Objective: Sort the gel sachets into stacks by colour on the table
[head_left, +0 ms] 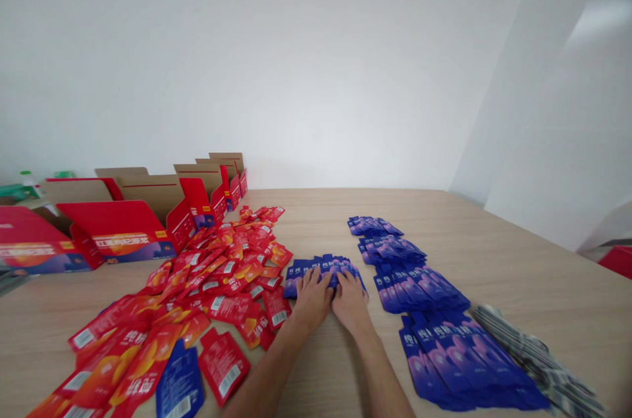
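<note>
In the middle of the table, a row of overlapping blue pouches (302,268) lies flat. My left hand (313,294) rests on the near side of this row, its fingers stretched over the pouches. Beside it, my right hand (349,299) lies on the right part of the same row, fingers extended and slightly spread. The two thumbs come close together at the centre. Parts of the lower pouches are hidden under both hands. Immediately to the left spreads a loose heap of red pouches (232,306), with one blue pouch (182,382) at its near edge.
Several fanned stacks of blue pouches (419,286) form a column on the right. A striped cloth bundle (533,352) lies beside the nearest stack. Open red cartons (128,227) line the far left. A white wall (345,76) stands behind the wooden table (316,207).
</note>
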A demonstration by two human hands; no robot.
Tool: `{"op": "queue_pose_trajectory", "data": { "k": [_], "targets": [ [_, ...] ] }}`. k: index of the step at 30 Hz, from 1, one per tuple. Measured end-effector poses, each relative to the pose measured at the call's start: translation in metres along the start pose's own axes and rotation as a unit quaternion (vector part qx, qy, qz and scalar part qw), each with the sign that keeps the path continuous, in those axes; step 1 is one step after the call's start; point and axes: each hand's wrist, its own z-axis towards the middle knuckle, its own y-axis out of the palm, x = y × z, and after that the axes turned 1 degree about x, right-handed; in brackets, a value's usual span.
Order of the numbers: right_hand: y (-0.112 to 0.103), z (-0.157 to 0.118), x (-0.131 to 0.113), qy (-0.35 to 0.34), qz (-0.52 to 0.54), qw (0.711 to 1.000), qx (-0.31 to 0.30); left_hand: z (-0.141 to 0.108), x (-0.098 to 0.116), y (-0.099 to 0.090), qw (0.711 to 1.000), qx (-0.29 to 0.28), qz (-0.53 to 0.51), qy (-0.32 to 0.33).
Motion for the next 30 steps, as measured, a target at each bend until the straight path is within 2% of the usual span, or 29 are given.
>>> {"op": "queue_pose_trajectory", "data": {
  "k": [8, 18, 23, 30],
  "targets": [
    [-0.004, -0.001, -0.004, 0.008, 0.0, 1.0, 0.015, -0.001, -0.003, 0.004, 1.0, 0.015, -0.005, 0.003],
    [-0.005, -0.014, -0.019, -0.057, 0.02, 0.995, 0.078, -0.026, -0.011, -0.012, 0.998, 0.052, -0.019, -0.034],
    [-0.003, -0.029, -0.041, -0.108, 0.045, 0.988, 0.105, -0.057, -0.033, -0.028, 0.99, 0.107, 0.013, -0.094],
    [0.025, -0.061, -0.078, -0.248, 0.096, 0.962, 0.068, -0.113, -0.078, -0.062, 0.952, 0.146, 0.1, -0.248]
  ]
}}
